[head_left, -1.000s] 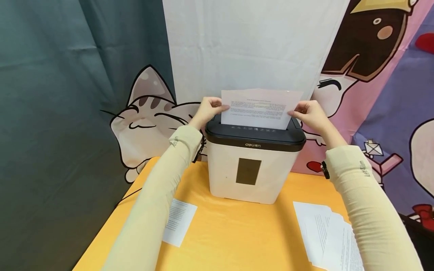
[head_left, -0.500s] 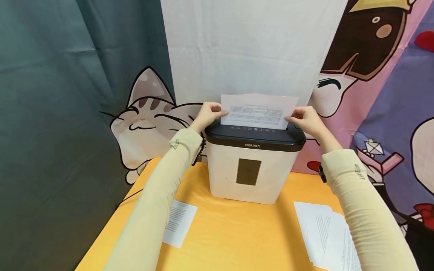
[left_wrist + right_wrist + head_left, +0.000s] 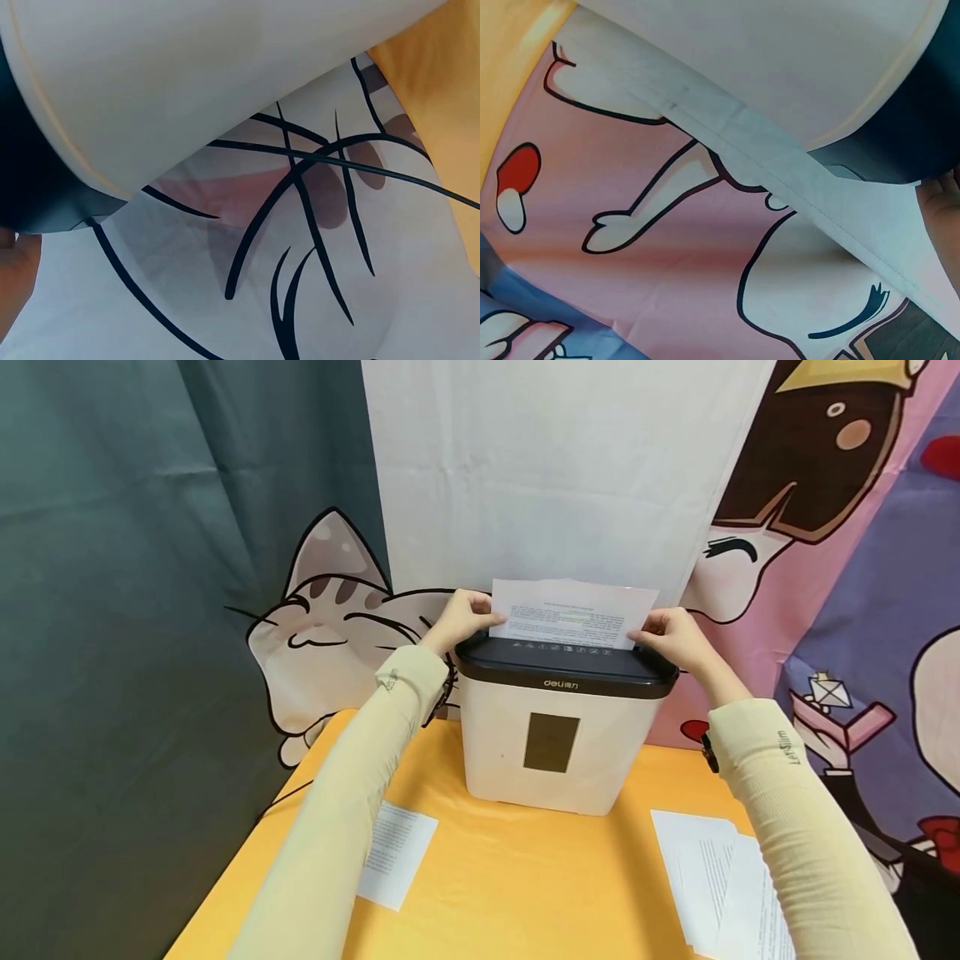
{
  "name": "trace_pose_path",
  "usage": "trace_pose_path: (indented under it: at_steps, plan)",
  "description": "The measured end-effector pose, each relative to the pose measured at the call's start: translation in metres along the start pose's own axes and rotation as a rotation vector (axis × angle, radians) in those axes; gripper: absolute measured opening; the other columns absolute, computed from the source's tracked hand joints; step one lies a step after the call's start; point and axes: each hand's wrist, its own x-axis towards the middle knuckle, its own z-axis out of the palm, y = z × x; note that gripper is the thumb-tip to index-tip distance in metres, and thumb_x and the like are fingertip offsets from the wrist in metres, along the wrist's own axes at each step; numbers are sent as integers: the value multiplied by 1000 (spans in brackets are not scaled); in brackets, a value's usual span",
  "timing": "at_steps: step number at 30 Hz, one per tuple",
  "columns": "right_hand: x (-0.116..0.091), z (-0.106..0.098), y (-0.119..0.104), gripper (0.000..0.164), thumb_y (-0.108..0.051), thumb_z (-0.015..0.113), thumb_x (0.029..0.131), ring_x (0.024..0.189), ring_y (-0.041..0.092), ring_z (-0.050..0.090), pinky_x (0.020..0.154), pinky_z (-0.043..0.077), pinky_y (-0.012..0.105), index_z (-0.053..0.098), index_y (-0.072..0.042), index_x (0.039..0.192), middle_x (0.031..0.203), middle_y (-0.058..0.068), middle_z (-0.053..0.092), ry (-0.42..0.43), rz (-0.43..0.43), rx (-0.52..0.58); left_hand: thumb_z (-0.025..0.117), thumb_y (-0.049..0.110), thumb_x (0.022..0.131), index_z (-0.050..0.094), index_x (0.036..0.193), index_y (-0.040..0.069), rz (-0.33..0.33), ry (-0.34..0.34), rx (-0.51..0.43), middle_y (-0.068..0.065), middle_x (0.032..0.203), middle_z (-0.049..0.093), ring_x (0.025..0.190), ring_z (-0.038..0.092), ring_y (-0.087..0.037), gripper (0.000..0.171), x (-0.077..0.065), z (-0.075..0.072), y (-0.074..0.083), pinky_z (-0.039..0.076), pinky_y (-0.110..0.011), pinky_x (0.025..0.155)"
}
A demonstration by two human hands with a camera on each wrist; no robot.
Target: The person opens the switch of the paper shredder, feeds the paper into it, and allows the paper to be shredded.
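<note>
Shredder (image 3: 558, 727): white, tapered, apparently smooth plastic; dark lid (image 3: 562, 670), rounded corners. Printed sheet (image 3: 572, 610): standing up from the lid; probably light, limp, easily creased, best held by its sides. My left hand (image 3: 467, 617): pinching its left edge. My right hand (image 3: 674, 637): pinching the right.

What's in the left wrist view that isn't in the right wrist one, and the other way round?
Only the left wrist view shows part of the left hand, a thin dark cord and the cat print. Only the right wrist view shows part of the right hand, a red printed shape and the pink-and-blue backdrop. Both show the white machine, its dark top and some yellow tabletop.
</note>
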Motion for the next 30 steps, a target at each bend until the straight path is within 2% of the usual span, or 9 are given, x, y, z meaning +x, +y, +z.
trace_pose_path:
  at_steps: [6, 9, 13, 17, 19, 25, 30]
  plan:
    - [0, -1, -3, 16, -9, 63, 80, 51, 2, 42, 50, 34, 18, 61, 4, 72, 67, 16, 61, -22, 2, -17, 68, 15, 76, 60, 72, 3, 4, -8, -38, -1, 71, 61, 69, 50, -10, 15, 0, -5, 5, 40, -20, 65]
    - [1, -1, -5, 15, -8, 63, 79, 51, 2, 42, 50, 34, 18, 62, 5, 72, 67, 17, 60, -31, -4, -22, 67, 13, 77, 56, 68, 0, 0, -31, -37, -5, 68, 58, 66, 45, -13, 20, -2, -8, 6, 36, -22, 63]
    - [2, -1, -9, 13, -6, 64, 78, 53, -1, 46, 52, 36, 15, 64, 6, 84, 73, 20, 63, -37, -9, -5, 66, 11, 78, 52, 62, -2, 4, -64, -13, -7, 62, 51, 63, 38, -16, 25, -3, -10, 5, 31, -25, 60]
    - [3, -1, -11, 20, -6, 63, 79, 59, -5, 50, 56, 39, 9, 62, 5, 96, 86, 24, 64, -21, -16, 45, 66, 12, 78, 45, 57, 5, 36, -63, 31, 0, 56, 43, 62, 35, -15, 31, -4, -10, 5, 29, -25, 59]
    - [3, -2, -12, 22, -6, 62, 80, 63, -6, 52, 58, 40, 8, 61, 5, 99, 92, 25, 63, -7, -19, 74, 66, 14, 78, 44, 56, 7, 57, -56, 49, 1, 56, 43, 62, 35, -15, 32, -4, -10, 5, 29, -24, 59]
    - [3, -5, -19, 24, -4, 61, 80, 66, -5, 54, 59, 41, 7, 60, 5, 102, 97, 26, 62, 11, -11, 117, 66, 16, 78, 45, 57, 7, 77, -53, 73, 0, 58, 45, 62, 36, -15, 31, -4, -11, 8, 29, -24, 58]
    - [4, -4, -13, 20, -6, 62, 80, 62, -6, 51, 58, 40, 9, 62, 5, 97, 91, 24, 63, -7, 10, 58, 65, 14, 79, 47, 57, 6, 84, -68, 74, 0, 57, 46, 60, 37, -15, 29, -6, -13, 9, 31, -24, 58]
